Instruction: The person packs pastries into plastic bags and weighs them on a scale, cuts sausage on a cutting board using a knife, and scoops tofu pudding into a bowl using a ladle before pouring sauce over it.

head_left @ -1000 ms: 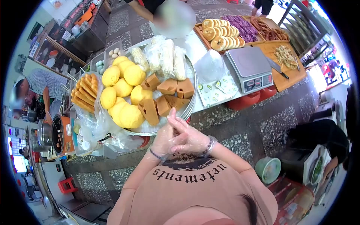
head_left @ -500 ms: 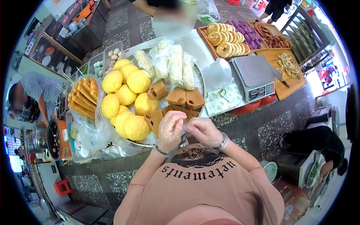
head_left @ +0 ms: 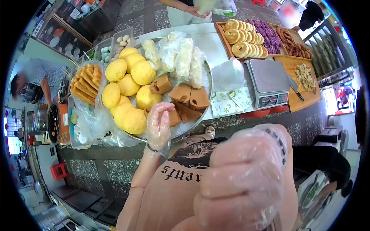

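My left hand (head_left: 158,125), in a clear plastic glove, is raised at the near rim of a large round tray (head_left: 210,82). Its fingers bend loosely, with nothing visible in them. Beside it lie brown sponge-like cake pieces (head_left: 180,92) and yellow round buns (head_left: 131,119). Large and close to the camera, my right hand (head_left: 241,177) wears the same kind of glove. Its fingers are curled into a fist, and the inside is hidden. Bagged pale rolls (head_left: 183,57) lie at the tray's far side.
Fried dough sticks (head_left: 84,82) and egg boxes (head_left: 122,42) stand left. Right are a digital scale (head_left: 266,77), a knife (head_left: 296,88) on a cutting board (head_left: 304,102), and trays of sliced cakes (head_left: 241,36). One person (head_left: 189,7) stands across the table; another (head_left: 327,165) works at right.
My hands have come apart. The right has risen close to the camera in a fist; the left has moved slightly left and up, its fingers looser. The person opposite now holds a plastic bag.
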{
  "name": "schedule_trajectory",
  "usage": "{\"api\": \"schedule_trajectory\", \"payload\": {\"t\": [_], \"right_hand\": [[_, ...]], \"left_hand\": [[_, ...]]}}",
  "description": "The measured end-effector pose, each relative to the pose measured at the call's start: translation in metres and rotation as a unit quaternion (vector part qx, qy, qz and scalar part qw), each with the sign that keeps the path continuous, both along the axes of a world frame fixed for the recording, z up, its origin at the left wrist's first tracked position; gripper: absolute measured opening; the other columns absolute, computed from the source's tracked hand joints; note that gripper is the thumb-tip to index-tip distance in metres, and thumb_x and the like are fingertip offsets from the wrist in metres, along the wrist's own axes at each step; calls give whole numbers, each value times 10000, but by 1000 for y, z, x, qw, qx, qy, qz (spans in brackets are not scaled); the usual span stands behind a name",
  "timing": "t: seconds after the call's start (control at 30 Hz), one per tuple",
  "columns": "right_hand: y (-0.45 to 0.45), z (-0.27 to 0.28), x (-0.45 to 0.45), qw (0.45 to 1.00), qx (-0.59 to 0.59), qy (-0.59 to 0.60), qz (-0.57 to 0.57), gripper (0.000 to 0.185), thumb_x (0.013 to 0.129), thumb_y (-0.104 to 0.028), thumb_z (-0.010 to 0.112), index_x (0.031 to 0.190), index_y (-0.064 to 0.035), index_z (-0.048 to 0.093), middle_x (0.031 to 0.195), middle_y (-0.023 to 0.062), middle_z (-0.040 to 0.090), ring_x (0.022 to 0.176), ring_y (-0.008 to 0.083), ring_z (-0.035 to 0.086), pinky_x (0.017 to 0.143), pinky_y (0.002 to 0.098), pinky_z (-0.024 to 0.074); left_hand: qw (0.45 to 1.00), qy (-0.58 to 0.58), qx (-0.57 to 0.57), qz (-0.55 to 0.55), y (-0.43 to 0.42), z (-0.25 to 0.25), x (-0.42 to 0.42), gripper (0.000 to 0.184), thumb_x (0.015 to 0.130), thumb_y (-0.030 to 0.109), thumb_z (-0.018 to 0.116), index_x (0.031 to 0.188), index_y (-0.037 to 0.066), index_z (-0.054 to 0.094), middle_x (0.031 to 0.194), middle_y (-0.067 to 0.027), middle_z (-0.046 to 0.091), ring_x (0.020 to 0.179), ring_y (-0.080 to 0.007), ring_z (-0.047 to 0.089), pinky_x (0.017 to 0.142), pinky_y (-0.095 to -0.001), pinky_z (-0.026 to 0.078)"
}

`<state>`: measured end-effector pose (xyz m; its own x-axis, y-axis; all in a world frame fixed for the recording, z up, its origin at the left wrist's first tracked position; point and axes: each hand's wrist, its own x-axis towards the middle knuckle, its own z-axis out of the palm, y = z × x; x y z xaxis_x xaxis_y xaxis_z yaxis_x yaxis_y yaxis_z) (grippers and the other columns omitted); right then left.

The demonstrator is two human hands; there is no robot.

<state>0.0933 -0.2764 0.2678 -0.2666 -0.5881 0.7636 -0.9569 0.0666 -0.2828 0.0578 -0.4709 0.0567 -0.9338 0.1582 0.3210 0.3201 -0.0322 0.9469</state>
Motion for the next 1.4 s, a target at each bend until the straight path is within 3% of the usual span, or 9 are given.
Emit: {"api": "schedule_trajectory", "payload": {"t": [0.17,0.37,0.57,0.8,0.9,0.97,1.1,1.17,1.4], "right_hand": [[14,-20,-9,986,-88,123,65,218,760,-210,634,615,-72,546,611,37,462,456,163,397,399,291,268],[57,-83,-11,984,110,-115,-81,16,763,-92,581,759,-86,596,725,78,584,678,243,618,513,344,478],[38,-190,-15,958,83,-248,-118,77,744,-68,615,820,-66,609,786,123,617,763,319,626,641,412,507],[51,-185,-18,940,80,-322,-81,173,756,-28,559,904,-61,642,885,126,653,850,325,627,760,394,501],[60,-178,-31,900,0,-431,-68,164,779,8,516,889,-35,628,877,122,650,819,305,630,752,367,504],[66,-190,-38,786,-187,-585,-71,154,808,25,475,869,-12,611,900,113,649,832,280,628,748,346,506],[51,-179,-35,909,-131,-358,-169,219,913,-159,526,1015,9,622,968,104,652,907,206,614,825,329,488],[48,-188,-27,907,-21,-403,-120,296,917,-227,543,1101,-3,601,1003,102,636,938,172,592,853,318,473],[53,-183,-23,677,1,-723,140,361,932,-251,521,1219,-33,547,1069,68,618,952,120,570,864,264,462]], "left_hand": [[1000,2,19,3,23,5,6,168,941,51,468,1041,-28,578,990,-107,584,909,-184,568,851,-296,447],[1000,-9,3,-3,39,23,8,199,944,64,473,1098,-16,571,1033,-95,593,956,-176,565,882,-295,441],[968,-46,-49,-241,74,26,11,489,936,374,526,1217,-26,541,1210,-134,578,1114,-213,545,987,-335,399],[967,-49,-58,-242,82,23,13,362,939,203,534,1213,-33,539,1179,-123,588,1106,-207,551,995,-332,401],[981,-115,-19,-152,87,20,19,309,955,108,489,1224,-39,524,1174,-109,584,1107,-187,546,981,-316,415],[990,-117,27,-71,87,16,17,271,955,113,496,1181,-23,560,1107,-121,618,1023,-180,580,923,-298,440],[975,-207,-25,-73,79,-4,16,218,944,82,486,1108,-7,601,1015,-98,662,923,-176,620,832,-296,482],[945,-88,-174,-264,72,4,20,181,874,112,561,1007,10,630,906,-146,672,840,-216,652,770,-320,511],[900,-45,-212,-378,77,49,7,178,845,197,583,917,62,674,921,-109,692,928,-218,642,850,-319,467]]}}
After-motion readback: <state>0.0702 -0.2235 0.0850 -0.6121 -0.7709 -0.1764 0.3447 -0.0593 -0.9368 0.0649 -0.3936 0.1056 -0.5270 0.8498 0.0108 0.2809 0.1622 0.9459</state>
